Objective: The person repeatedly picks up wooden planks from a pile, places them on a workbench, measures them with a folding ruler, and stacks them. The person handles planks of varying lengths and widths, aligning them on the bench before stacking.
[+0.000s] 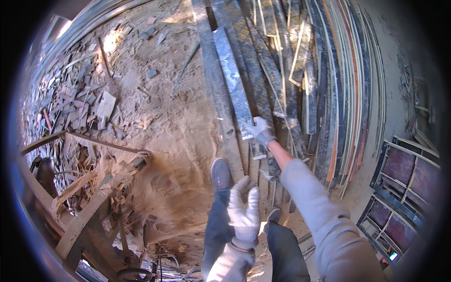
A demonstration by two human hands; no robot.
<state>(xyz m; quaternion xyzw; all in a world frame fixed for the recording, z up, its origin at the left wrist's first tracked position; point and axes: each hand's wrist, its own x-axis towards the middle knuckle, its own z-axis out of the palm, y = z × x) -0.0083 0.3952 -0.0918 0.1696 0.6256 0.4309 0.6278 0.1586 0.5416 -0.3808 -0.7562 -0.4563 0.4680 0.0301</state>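
A long, narrow board with a shiny blue-grey face lies on a pile of dark boards. My right hand, in a light knit glove, reaches forward and grips this board near its near end; the fingertips are partly hidden. Closer to me, my gloved left hand hangs in front of my legs with nothing in it. Its thumb and fingers are apart and a little curled. Beside the pile, my dark shoe rests on the dusty ground.
At the lower left stands a rusty metal frame with wood scraps inside. Broken offcuts cover the ground beyond it. Long thin strips are stacked right of the boards. Dark panels in frames stand at the far right.
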